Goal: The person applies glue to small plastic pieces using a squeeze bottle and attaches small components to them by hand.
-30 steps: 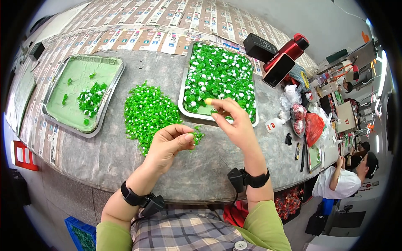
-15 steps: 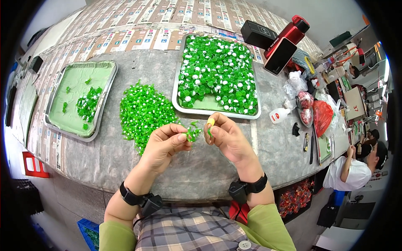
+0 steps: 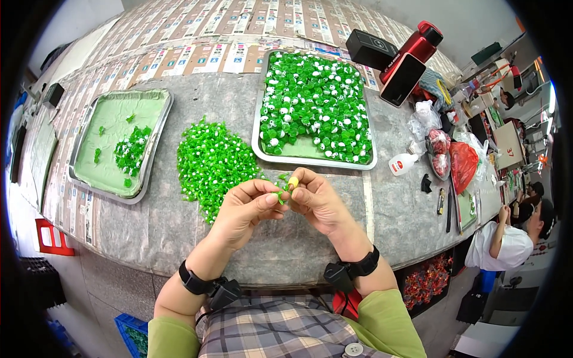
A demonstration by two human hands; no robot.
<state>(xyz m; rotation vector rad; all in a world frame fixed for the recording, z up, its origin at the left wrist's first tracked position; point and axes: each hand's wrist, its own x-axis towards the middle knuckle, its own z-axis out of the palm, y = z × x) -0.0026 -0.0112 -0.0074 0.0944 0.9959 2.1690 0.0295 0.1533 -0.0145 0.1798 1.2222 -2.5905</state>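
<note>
Head view: my left hand [image 3: 239, 212] and right hand [image 3: 325, 206] meet just to the near right of the pile [image 3: 215, 158], my landmark. My left thumb and forefinger are clamped on a small green piece [image 3: 280, 196]. My right thumb and forefinger come together close against it, one fingertip wearing a yellow cover [image 3: 293, 182]; whether they grip a second piece, I cannot tell.

For handwork this fine, I'd want a firm left pinch that leaves the end of the piece bare, a lighter right pinch to turn and press, and both wrists low, so anything dropped lands near the pile.

The pile looks like glossy plastic, spiky and flecked with white. Beyond it to the right, the full tray [image 3: 316, 161], shiny-rimmed, holds rounder green-and-white pieces [image 3: 313, 95]. Left of it, the other tray [image 3: 107, 113], lined in crinkled pale green, carries a small cluster [image 3: 131, 149]. Under the pile, the table [image 3: 179, 241] wears a mottled, matte grey covering.
</note>
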